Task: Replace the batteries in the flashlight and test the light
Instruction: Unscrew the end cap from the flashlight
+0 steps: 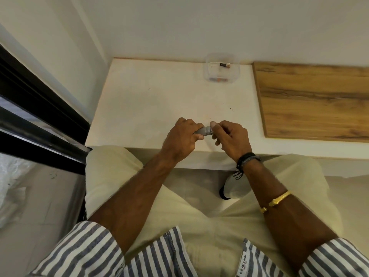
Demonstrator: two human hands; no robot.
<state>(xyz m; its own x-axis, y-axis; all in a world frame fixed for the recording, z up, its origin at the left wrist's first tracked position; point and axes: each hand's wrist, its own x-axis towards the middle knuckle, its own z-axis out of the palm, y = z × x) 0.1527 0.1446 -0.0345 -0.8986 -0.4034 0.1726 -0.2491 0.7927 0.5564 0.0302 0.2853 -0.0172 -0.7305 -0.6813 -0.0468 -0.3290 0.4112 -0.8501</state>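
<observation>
Flashlight (204, 130): small, rigid, light, likely slick metal; my left hand (182, 137) grips its barrel, my right hand (232, 136) pinches its end.

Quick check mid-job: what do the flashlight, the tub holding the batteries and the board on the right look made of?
The flashlight: probably metal, dull grey sheen. The tub: clear plastic, batteries visible through its walls. The board: wood or wood-look laminate, brown grain, smooth; cannot tell which.

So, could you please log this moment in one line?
left hand: grips flashlight | right hand: pinches flashlight end | batteries: in clear container
</observation>
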